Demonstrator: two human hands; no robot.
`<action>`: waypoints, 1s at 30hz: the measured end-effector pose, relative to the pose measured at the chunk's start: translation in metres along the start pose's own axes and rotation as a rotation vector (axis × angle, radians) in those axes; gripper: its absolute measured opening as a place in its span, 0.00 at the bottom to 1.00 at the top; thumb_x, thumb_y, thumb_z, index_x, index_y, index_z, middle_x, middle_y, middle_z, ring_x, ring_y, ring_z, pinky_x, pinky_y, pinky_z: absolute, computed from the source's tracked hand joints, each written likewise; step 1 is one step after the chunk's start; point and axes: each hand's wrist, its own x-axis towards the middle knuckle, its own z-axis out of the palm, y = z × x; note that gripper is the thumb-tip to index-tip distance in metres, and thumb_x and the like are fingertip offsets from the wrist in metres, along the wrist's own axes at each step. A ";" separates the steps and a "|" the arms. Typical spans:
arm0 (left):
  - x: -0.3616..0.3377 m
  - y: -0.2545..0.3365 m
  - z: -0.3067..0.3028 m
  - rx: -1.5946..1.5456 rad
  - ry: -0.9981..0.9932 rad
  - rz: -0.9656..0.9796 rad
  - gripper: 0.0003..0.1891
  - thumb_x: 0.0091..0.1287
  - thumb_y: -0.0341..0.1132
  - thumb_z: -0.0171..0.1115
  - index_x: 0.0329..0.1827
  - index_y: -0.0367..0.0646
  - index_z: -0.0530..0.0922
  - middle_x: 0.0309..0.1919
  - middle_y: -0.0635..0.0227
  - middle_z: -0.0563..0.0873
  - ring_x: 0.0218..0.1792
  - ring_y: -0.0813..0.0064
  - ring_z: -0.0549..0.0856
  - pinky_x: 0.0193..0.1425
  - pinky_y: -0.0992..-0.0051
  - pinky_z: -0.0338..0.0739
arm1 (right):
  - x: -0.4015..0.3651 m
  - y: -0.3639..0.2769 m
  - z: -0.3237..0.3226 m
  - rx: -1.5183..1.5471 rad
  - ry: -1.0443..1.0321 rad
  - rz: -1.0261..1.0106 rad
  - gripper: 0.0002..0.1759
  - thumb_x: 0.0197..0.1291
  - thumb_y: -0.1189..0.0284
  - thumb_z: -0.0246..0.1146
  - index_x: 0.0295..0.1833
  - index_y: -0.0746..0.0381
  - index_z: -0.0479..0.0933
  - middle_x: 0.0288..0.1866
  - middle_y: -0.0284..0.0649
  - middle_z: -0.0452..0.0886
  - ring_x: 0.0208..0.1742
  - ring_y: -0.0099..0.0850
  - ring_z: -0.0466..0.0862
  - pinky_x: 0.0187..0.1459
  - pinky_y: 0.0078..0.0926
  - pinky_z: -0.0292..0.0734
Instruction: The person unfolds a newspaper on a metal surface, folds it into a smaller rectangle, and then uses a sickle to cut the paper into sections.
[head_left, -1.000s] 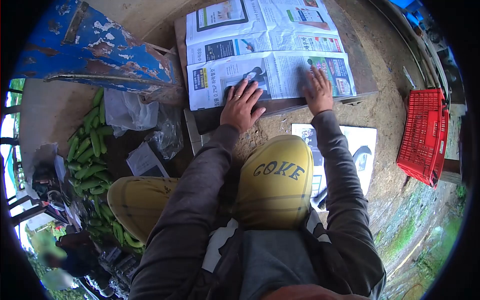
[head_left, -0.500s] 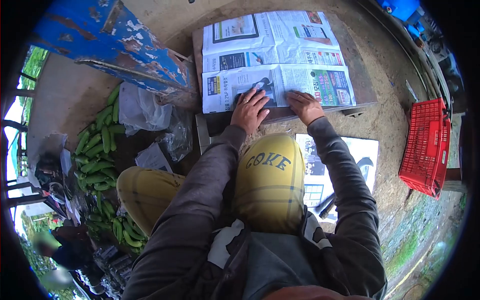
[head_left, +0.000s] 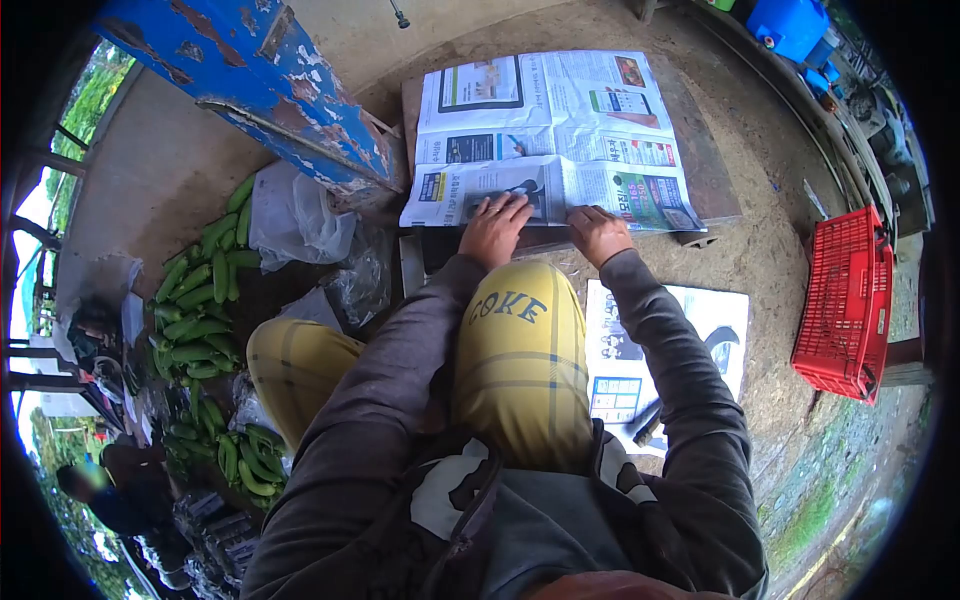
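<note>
A sheet of newspaper (head_left: 610,130) with printed ads and crease lines lies on a low wooden table (head_left: 715,190) in front of me. My left hand (head_left: 494,230) rests on its near edge with the fingers apart and lying over the paper. To its right, my right hand (head_left: 600,234) is closed at the same edge, the fingers curled in against the paper; the thumb is hidden. The strip of paper along that edge looks slightly bowed.
Long green fruits (head_left: 200,320) lie piled on the left beside clear plastic bags (head_left: 295,215). A peeling blue post (head_left: 290,100) stands near the table. More newspaper (head_left: 720,310) with a dark-handled tool (head_left: 648,425) is by my right knee. A red basket (head_left: 845,300) stands far right.
Both hands have drawn back toward the paper's near edge, and the right fingers have curled from lying flat. The camera view has shifted a little.
</note>
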 end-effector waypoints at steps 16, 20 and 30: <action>-0.033 0.002 0.002 -0.037 0.040 0.095 0.17 0.60 0.31 0.49 0.53 0.41 0.74 0.55 0.61 0.78 0.60 0.60 0.72 0.64 0.63 0.64 | 0.033 0.012 0.039 -0.074 -0.215 0.078 0.24 0.55 0.69 0.57 0.59 0.59 0.70 0.62 0.41 0.70 0.65 0.39 0.66 0.64 0.33 0.64; -0.037 0.004 -0.007 -0.050 0.016 0.085 0.17 0.61 0.32 0.50 0.53 0.40 0.74 0.54 0.60 0.78 0.60 0.61 0.73 0.64 0.65 0.64 | 0.040 0.015 0.052 0.010 -0.230 0.166 0.20 0.55 0.68 0.56 0.54 0.60 0.72 0.61 0.41 0.72 0.63 0.38 0.69 0.62 0.33 0.66; -0.033 0.010 -0.032 -0.119 -0.067 0.104 0.18 0.63 0.42 0.52 0.50 0.39 0.74 0.51 0.57 0.79 0.57 0.62 0.76 0.59 0.67 0.71 | 0.030 0.017 0.049 -0.061 -0.261 0.050 0.20 0.55 0.67 0.55 0.54 0.58 0.72 0.59 0.40 0.73 0.58 0.38 0.73 0.58 0.36 0.69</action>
